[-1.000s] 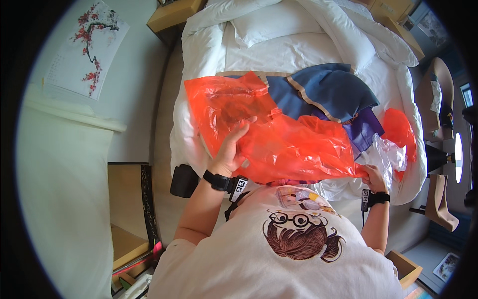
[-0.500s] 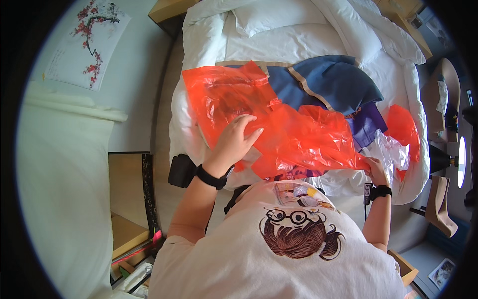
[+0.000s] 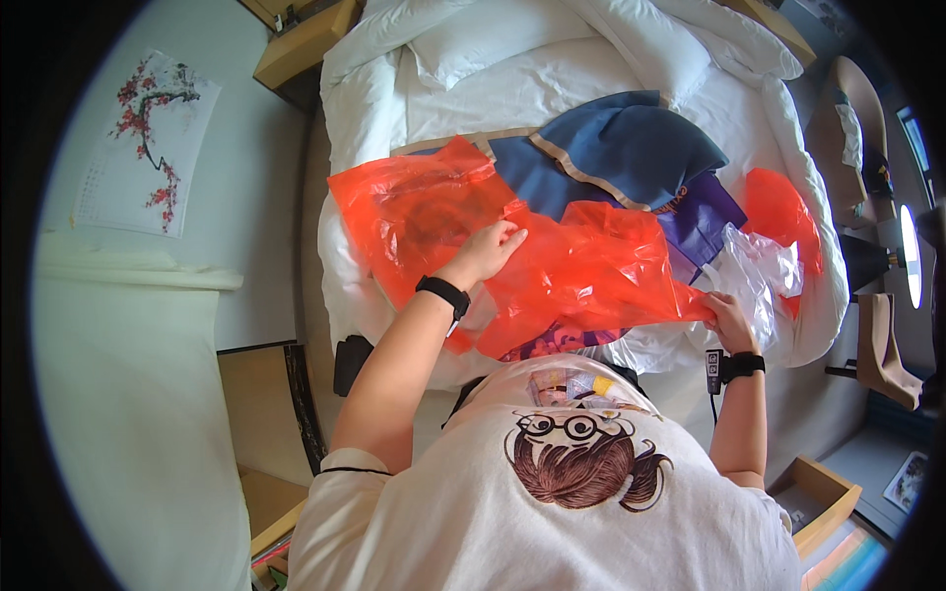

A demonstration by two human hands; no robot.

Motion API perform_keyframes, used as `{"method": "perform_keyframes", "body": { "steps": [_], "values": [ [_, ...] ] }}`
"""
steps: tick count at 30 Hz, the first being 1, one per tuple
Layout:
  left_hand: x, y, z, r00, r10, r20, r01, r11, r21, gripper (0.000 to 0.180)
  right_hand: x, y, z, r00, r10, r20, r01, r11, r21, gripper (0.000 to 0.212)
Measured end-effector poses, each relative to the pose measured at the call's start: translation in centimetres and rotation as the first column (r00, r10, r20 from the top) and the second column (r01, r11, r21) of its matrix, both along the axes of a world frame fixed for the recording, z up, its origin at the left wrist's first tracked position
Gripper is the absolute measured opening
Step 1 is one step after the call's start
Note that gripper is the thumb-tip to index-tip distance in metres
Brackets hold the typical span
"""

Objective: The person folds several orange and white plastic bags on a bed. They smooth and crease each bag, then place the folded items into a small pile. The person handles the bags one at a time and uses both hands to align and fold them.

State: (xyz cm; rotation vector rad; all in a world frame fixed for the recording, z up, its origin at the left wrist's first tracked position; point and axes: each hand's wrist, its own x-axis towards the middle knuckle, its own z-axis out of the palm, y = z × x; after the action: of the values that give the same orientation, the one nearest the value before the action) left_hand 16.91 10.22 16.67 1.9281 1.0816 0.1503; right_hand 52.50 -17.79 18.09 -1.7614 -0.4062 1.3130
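Observation:
A large translucent red plastic bag [image 3: 581, 281] lies spread and crumpled across the near part of the bed. My right hand [image 3: 731, 320] pinches its right end and holds that corner drawn out. On the bag's middle is my left hand [image 3: 485, 252], with thumb and fingers brought close together at the film; part of the grip is hidden. Behind the bag is a blue cloth piece with tan trim [image 3: 621, 148]. A purple bag [image 3: 705, 222] pokes out beside it. Crumpled clear plastic [image 3: 754, 271] and another red plastic bag [image 3: 783, 212] lie right of my right hand.
White bedding [image 3: 512, 94] with pillows covers the bed. A pale curtain [image 3: 128, 414] and a wall picture with red blossoms [image 3: 148, 143] are at the left. A beige chair [image 3: 880, 350] and an open wooden drawer [image 3: 813, 502] stand at the right.
My left hand has moved right over the red bag, and its spread thumb and fingers have come together. My right hand keeps hold of the bag's corner. The view has shifted slightly.

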Motion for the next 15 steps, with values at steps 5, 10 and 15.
{"method": "perform_keyframes", "body": {
  "steps": [5, 10, 15],
  "values": [
    [-1.7, -0.6, -1.2, 0.986, 0.079, -0.147, -0.103, 0.981, -0.167, 0.053, -1.2, 0.2, 0.1, 0.994, -0.100, -0.051, 0.102, 0.994, 0.035, 0.020],
    [-4.2, -2.3, -0.1, 0.933, -0.101, -0.346, -0.038, 0.926, -0.374, 0.050, -1.8, 1.4, -0.8, 0.958, -0.229, -0.172, 0.251, 0.961, 0.118, 0.018],
    [-4.9, -4.7, 1.9, 0.991, 0.030, 0.133, 0.058, 0.788, -0.613, 0.025, -1.3, 2.8, -1.8, 0.947, -0.215, -0.240, 0.266, 0.941, 0.207, 0.015]
  ]
}}
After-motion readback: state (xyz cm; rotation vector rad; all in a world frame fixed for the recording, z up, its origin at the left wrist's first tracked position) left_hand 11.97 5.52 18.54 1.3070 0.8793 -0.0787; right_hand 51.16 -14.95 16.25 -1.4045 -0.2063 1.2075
